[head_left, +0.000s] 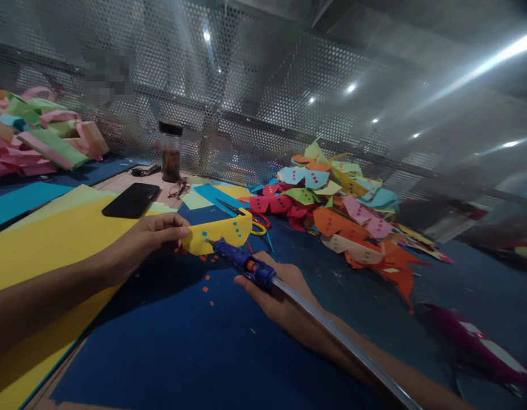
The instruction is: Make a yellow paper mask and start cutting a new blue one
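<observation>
My left hand (167, 230) pinches the left end of a yellow paper cutout (223, 230) that bears small blue squares. In my right hand (284, 285) is a blue glue gun (241, 263), a long clear glue stick (331, 330) running out of its back along my forearm. The gun's nozzle points at the lower edge of the yellow cutout; whether it touches the paper I cannot tell. Small orange paper squares (205, 289) lie scattered below on the dark blue sheet (169, 353). Scissors with red and yellow handles (258, 228) lie just behind the cutout.
A black phone (131, 200) rests on yellow sheets (53, 239) at left. Behind it stands a dark-lidded jar (171, 156). Colourful paper cutouts (331, 193) are heaped at right, folded paper pieces (41, 134) at far left. A purple tool (472, 341) lies at lower right. Perforated metal panels back the table.
</observation>
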### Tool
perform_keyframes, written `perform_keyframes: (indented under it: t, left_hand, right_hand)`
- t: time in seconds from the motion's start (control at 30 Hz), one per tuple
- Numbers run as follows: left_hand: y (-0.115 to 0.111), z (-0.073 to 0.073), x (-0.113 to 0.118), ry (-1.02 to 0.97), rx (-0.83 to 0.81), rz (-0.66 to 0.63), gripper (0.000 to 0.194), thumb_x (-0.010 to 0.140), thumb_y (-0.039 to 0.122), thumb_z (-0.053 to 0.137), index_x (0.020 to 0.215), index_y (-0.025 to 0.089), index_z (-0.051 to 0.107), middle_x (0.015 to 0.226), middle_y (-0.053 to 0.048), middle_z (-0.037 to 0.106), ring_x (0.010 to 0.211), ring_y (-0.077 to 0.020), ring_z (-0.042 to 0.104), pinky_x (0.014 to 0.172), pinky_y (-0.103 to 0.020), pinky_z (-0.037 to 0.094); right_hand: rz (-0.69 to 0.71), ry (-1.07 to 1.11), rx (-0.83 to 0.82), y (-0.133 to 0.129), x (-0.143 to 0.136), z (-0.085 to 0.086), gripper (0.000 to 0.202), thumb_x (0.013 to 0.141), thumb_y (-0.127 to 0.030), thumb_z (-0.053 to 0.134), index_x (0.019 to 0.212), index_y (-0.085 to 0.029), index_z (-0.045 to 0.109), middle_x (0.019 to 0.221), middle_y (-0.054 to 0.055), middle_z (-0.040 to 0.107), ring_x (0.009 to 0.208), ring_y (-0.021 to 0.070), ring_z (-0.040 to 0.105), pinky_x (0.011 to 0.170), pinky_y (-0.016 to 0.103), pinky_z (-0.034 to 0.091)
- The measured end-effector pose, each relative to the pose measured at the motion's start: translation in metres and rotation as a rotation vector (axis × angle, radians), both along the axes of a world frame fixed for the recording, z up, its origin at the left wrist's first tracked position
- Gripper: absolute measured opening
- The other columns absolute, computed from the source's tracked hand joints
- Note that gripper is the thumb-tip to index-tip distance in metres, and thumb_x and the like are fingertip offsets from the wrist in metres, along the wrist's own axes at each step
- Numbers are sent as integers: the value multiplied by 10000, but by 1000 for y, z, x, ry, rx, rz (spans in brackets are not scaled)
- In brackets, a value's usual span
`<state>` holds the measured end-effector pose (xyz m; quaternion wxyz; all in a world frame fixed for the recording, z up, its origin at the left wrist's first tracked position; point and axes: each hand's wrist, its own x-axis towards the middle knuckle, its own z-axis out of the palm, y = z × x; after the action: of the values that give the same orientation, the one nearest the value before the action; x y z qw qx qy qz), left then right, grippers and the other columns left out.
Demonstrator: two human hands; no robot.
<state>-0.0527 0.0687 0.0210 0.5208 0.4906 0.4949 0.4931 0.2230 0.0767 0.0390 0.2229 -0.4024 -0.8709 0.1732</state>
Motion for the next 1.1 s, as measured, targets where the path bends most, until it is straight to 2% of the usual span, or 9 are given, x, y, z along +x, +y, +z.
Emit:
perform_keyframes:
  t: [0.33, 0.53, 0.87, 1.1]
  left_hand:
    - [-2, 1, 0, -28, -31, -25, 203, 793, 384, 766, 805, 210, 661, 708, 18, 635, 630, -102, 566, 584, -183, 422]
    - [0, 3, 2, -25, -17, -2, 194, 795, 380, 758, 798, 211, 661, 687, 16, 632, 625, -106, 550, 571, -187, 413]
    - [2, -1, -2, -22, -11, -8, 191, 801, 382, 753, 802, 213, 663, 687, 12, 633, 629, -115, 557, 587, -200, 424]
    - [6, -1, -4, -31, 14, 74, 210, 772, 370, 779, 817, 194, 674, 715, 16, 628, 631, -104, 548, 593, -192, 432]
  right_hand:
    - [18, 0, -1, 0, -2, -2, 256, 920, -464, 560, 885, -213, 603, 609, -31, 580, 508, 122, 476, 505, 227, 316]
    - [-2, 3, 2, -2, 0, 3, 269, 930, -479, 542, 916, -220, 609, 651, -24, 600, 538, 129, 503, 515, 230, 334]
    - [-10, -17, 4, -2, -1, 0, 260, 920, -465, 572, 918, -212, 630, 604, -34, 579, 496, 117, 475, 485, 225, 309]
    - [-146, -22, -1, 3, 3, 2, 343, 891, -549, 579, 903, -218, 667, 635, -5, 633, 553, 163, 569, 510, 249, 367]
